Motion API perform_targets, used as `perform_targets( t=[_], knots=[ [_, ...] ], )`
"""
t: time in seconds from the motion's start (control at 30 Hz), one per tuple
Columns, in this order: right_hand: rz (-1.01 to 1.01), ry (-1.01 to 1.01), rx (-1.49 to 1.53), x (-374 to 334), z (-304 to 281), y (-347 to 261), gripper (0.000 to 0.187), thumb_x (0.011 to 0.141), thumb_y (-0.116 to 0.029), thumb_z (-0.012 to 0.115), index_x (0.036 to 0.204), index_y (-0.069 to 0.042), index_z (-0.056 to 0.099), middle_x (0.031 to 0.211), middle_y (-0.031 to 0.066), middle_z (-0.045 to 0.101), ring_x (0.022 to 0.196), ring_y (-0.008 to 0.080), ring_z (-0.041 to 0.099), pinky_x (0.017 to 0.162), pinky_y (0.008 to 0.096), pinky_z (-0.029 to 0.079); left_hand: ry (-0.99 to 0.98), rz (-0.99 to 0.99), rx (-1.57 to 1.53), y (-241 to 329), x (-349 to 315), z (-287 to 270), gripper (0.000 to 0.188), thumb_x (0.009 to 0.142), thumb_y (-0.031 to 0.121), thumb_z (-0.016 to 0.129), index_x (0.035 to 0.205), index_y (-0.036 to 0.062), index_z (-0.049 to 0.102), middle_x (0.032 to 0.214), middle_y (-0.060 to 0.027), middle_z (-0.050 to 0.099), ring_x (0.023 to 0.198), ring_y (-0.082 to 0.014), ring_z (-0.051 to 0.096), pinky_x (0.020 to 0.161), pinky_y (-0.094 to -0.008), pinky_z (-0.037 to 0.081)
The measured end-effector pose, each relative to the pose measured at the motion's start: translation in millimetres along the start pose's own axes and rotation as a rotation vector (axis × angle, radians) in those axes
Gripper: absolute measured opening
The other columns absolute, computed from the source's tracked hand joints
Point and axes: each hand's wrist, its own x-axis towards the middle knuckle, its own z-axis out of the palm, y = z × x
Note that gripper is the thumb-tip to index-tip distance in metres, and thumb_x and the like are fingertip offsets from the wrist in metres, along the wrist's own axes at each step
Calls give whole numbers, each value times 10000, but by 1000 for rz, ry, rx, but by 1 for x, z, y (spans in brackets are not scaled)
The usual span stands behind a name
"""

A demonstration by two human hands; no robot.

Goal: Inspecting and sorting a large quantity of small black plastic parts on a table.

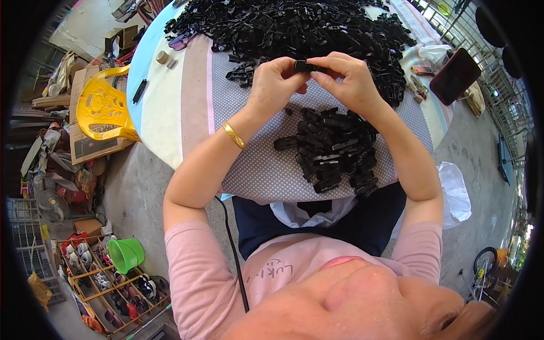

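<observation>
Between my two hands is a small black plastic piece [306,67], held up over the table just in front of the big heap. My left hand [274,85] pinches its left end, and my right hand [347,79] grips the right end with thumb and fingers. Fine detail of the piece is hidden by the fingertips. Beyond the hands spreads a large heap of loose black plastic pieces [294,28]. Nearer to me, below my hands, lies a smaller pile of similar black pieces [334,150] on the dotted tablecloth [249,164].
A dark-screened phone [455,76] stands at the table's right edge. One black piece [140,90] and a small round tan object [162,56] lie at the left. A yellow plastic chair [102,105] touches the table's left side. A black cable [231,243] hangs beside my lap.
</observation>
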Motion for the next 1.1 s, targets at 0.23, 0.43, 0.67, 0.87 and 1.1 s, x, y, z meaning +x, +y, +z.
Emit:
perform_targets(
  t=[0.23, 0.43, 0.67, 0.87, 1.1],
  knots=[
    [-104, 68, -132, -3, 0, -4, 241, 752, -90, 651, 990, -53, 653, 746, 74, 595, 627, 155, 591, 575, 252, 492, -54, 24, -238, -3, -2, 0, 192, 841, 58, 579, 1002, -46, 586, 874, -91, 639, 776, -146, 637, 734, -265, 532],
    [-143, 81, -59, 2, -4, -8, 261, 733, -86, 678, 993, -78, 656, 866, 76, 589, 689, 163, 600, 609, 261, 511, -128, -2, -366, 1, -1, -9, 262, 882, 121, 562, 1092, -34, 553, 964, -112, 622, 878, -188, 631, 811, -299, 526],
    [137, 9, 253, 1, -6, -3, 425, 748, -198, 732, 1082, 19, 584, 935, 76, 612, 801, 117, 608, 716, 237, 516, -167, 7, -487, 1, -1, -11, 279, 878, 94, 558, 1133, -18, 542, 970, -122, 623, 888, -200, 630, 817, -325, 532],
    [159, -62, 314, 3, -10, -4, 374, 780, -146, 696, 1097, 15, 581, 966, 81, 617, 836, 123, 606, 737, 234, 509, -156, 18, -409, 3, -1, -11, 302, 854, 66, 587, 1136, -28, 537, 963, -130, 627, 856, -198, 639, 806, -319, 536],
    [28, -96, 177, 4, -14, -5, 347, 810, -118, 643, 1129, -4, 566, 903, 67, 586, 848, 149, 583, 741, 261, 499, -142, 112, -292, 3, -2, -9, 361, 809, 45, 639, 1144, -39, 534, 952, -121, 638, 850, -183, 639, 789, -299, 537]
  ],
)
